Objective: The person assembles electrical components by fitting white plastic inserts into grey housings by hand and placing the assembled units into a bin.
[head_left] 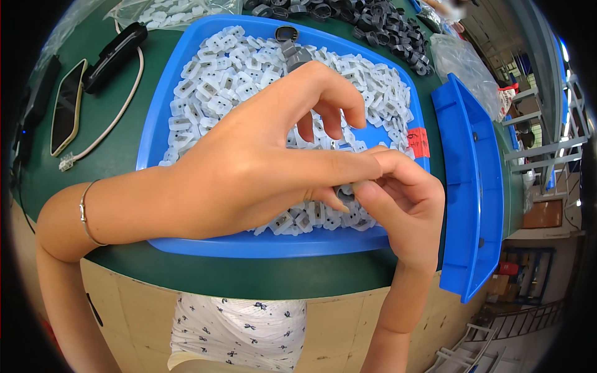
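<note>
We held a small grey part between our two hands, and it sat at the point where our fingertips met, partly hidden by them. Our left hand reached across from the left, its thumb and forefinger pinching the part, while its other fingers were raised and loosely bent, apart from it. Our right hand came up on the other side, its thumb pressed close against the part and its fingers curled in near the tip of the left forefinger.

Both hands were above a blue tray, so the part was over the many small white pieces heaped there. Beyond our left hand, a dark ring-shaped part lay on those pieces near the tray's far edge. A red label stuck to the tray's right rim, just beyond our right hand.

We had the tray on a green worktop, with a pile of black parts behind it, a long blue bin to its right, and a phone and a pale cable to its left.
</note>
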Demonstrator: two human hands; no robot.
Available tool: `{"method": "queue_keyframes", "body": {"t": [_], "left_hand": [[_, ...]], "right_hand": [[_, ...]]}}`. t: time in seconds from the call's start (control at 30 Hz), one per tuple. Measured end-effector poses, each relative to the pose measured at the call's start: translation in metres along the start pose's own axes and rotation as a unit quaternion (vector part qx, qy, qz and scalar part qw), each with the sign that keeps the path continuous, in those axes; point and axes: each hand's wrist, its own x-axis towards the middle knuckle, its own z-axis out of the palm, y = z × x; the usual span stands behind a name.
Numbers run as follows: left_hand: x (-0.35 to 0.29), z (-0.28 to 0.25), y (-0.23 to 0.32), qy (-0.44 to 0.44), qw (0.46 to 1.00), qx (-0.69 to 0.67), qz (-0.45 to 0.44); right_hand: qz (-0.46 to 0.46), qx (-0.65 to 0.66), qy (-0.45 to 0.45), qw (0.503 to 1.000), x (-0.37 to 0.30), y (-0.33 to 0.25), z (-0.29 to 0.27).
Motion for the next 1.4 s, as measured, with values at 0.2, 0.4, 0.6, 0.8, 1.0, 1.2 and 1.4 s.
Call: {"method": "queue_keyframes", "body": {"t": [0.2, 0.4, 0.6, 0.8, 1.0, 1.2, 1.4], "left_hand": [[-0.003, 0.0, -0.001, -0.022, 1.0, -0.021, 0.002], [0.0, 0.0, 0.005, -0.013, 1.0, 0.025, -0.011], [-0.004, 0.004, 0.006, 0.0, 0.994, 0.055, -0.094], [-0.006, 0.003, 0.001, -0.036, 0.989, 0.132, 0.045], [-0.004, 0.004, -0.001, -0.026, 0.989, 0.137, 0.041], [0.001, -0.003, -0.004, -0.007, 0.998, 0.061, 0.017], [-0.002, -0.007, 0.003, -0.055, 0.989, -0.096, -0.096]], "right_hand": [[-0.081, -0.025, -0.053, 0.995, 0.0, 0.006, -0.007], [-0.032, 0.005, -0.023, 0.999, 0.0, -0.002, 0.006], [-0.019, -0.03, -0.041, 0.999, -0.003, 0.003, 0.005], [-0.054, -0.116, -0.016, 0.992, -0.005, 0.01, 0.01], [0.007, -0.061, -0.024, 0.998, -0.004, 0.005, 0.006], [-0.04, 0.069, 0.014, 0.997, -0.005, 0.001, 0.009], [-0.178, -0.08, 0.002, 0.981, 0.003, 0.013, 0.007]]}}
